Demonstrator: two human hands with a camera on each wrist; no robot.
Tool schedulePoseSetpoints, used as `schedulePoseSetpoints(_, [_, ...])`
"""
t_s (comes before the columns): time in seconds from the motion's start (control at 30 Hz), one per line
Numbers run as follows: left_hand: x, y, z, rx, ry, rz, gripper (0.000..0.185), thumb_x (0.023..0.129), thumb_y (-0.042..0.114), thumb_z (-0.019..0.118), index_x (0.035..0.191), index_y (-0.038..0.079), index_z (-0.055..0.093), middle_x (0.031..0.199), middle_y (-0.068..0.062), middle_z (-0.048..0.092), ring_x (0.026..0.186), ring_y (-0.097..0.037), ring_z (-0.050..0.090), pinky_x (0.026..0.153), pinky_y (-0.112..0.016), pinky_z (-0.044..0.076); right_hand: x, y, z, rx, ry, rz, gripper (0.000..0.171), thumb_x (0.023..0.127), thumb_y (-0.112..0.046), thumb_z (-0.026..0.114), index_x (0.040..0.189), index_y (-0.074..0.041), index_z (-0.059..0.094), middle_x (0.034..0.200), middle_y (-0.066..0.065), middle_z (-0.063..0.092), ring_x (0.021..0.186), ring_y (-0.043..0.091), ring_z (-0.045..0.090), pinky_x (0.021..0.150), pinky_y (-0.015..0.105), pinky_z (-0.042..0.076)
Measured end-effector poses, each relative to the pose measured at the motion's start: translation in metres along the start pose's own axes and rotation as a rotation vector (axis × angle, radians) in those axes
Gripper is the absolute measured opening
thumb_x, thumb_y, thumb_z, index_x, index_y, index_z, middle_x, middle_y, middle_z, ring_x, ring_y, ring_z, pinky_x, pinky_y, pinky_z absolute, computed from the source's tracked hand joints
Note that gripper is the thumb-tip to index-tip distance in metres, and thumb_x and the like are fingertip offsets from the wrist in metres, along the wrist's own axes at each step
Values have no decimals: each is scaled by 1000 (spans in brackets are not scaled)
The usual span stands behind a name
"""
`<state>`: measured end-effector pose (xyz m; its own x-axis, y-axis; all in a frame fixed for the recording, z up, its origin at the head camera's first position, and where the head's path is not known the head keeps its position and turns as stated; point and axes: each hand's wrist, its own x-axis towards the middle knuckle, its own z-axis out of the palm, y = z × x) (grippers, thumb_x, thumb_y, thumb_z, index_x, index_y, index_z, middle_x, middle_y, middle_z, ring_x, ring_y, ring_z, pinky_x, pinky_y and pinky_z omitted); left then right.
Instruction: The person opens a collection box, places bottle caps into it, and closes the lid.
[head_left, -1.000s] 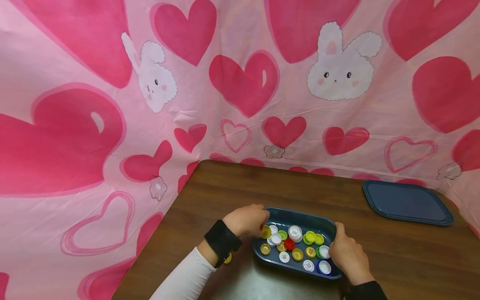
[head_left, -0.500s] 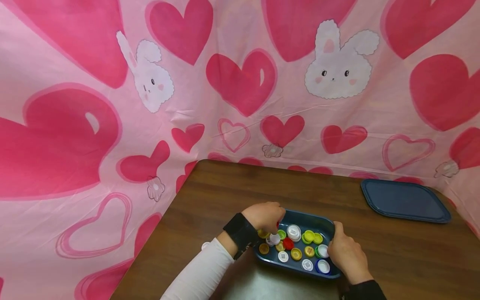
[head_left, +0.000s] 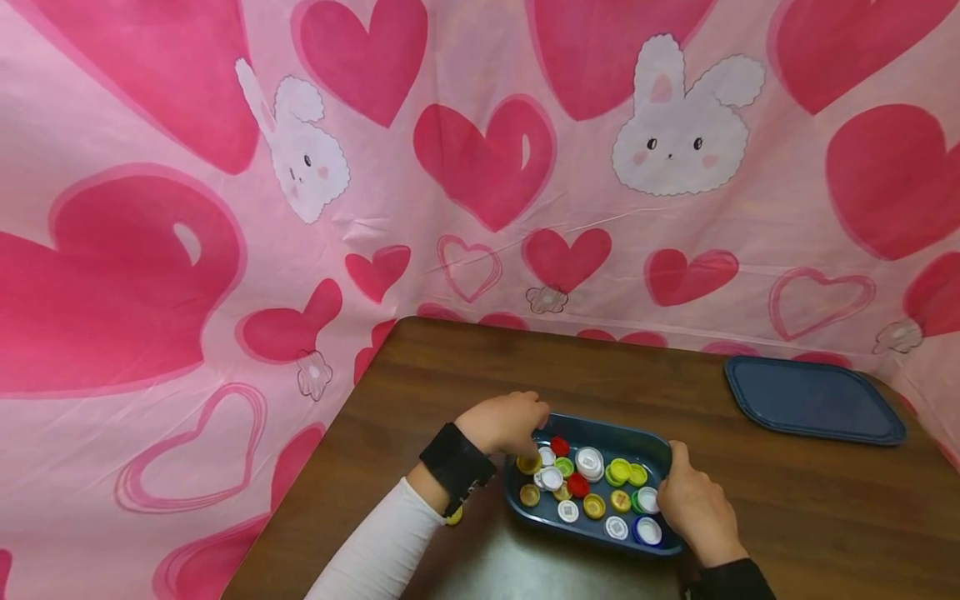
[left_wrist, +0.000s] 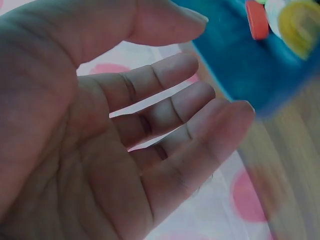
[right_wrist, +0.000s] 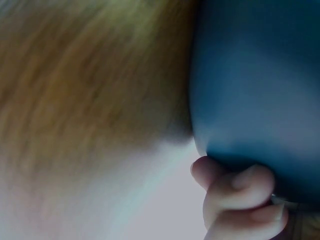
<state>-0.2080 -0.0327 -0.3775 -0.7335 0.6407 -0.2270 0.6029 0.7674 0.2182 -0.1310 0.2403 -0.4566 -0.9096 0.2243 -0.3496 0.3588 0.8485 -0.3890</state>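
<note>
A blue tray (head_left: 592, 435) filled with bottle caps is seen on the brown table (head_left: 465, 367), near its front edge. The tray's right end is gripped by the right hand (head_left: 693, 504) — in the right wrist view the fingers (right_wrist: 235, 197) are curled against the tray's blue outer wall (right_wrist: 255, 80), so the hand is clamped on the tray. The left hand (head_left: 504, 422) is held over the tray's left far corner; in the left wrist view its palm (left_wrist: 100, 135) is shown bare, with the fingers (left_wrist: 170, 110) spread apart and only loosely bent, nothing being held, and the tray's corner (left_wrist: 240, 55) is seen just beyond the fingertips. A red cap (head_left: 559, 447) lies inside the tray close to that hand, with a yellow cap (head_left: 528, 463) just beside it at the left rim. White, green, yellow, red and blue caps are scattered across the rest of the tray. A dark blue lid (head_left: 813, 400) is lying flat on the table well apart to the right — near the far right corner. A pink cloth with hearts and rabbits (head_left: 480, 158) is hung behind and beside the table.
</note>
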Motion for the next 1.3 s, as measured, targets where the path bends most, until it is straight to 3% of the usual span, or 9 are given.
schedulePoseSetpoints(0.27, [-37,-30,-2,-10,70,-50,41,80,25,83,115,10,69,98,0,61,85,-13,56,74,-28,55,-4,2,-4,-2,5,-14,61,97,-15,55,147,-1,22,110,38,59,79,37,61,67,53,54])
schedulePoseSetpoints(0.53, [-64,-43,20,-49,7,-113,51,79,24,86,124,12,68,110,-3,63,92,-15,57,81,-32,58,0,3,-4,-5,-10,-4,63,97,-16,55,148,-1,21,111,38,58,79,36,61,67,52,54])
schedulePoseSetpoints(0.93, [-76,-47,59,-98,-100,-110,37,73,20,90,104,19,70,92,7,55,83,-10,51,73,-28,52,-1,1,-3,5,-23,0,62,98,-14,55,147,0,20,111,38,58,79,36,60,71,55,55])
schedulePoseSetpoints(1.3, [-79,-45,67,-65,-165,-142,40,70,8,89,102,21,69,96,6,54,87,-11,49,76,-29,51,-1,0,-1,-10,-15,-5,63,97,-15,56,147,1,21,112,39,57,81,38,61,72,57,55])
